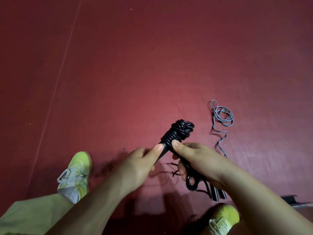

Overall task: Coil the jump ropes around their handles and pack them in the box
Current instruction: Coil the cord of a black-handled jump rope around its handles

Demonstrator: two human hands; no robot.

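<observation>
A black jump rope (pixel 177 133) is wound in tight turns around its black handles, held up above the red floor. My left hand (pixel 135 165) grips the lower part of the handles, thumb pressed on them. My right hand (pixel 196 160) holds the bundle from the right, thumb on the coils, fingers curled round a loose black loop (pixel 191 183) that hangs below. A grey jump rope (pixel 222 116) lies loosely coiled on the floor to the right, its tail running toward me. Two black handles (pixel 218 194) lie on the floor under my right wrist.
The red floor (pixel 118 65) stretches ahead, with a seam line on the left. My yellow-green shoes (pixel 76 172) (pixel 223 217) stand at left and lower right. A dark object's edge (pixel 289 199) shows at the right behind my forearm. Thin dark string (pixel 169 172) lies below my hands.
</observation>
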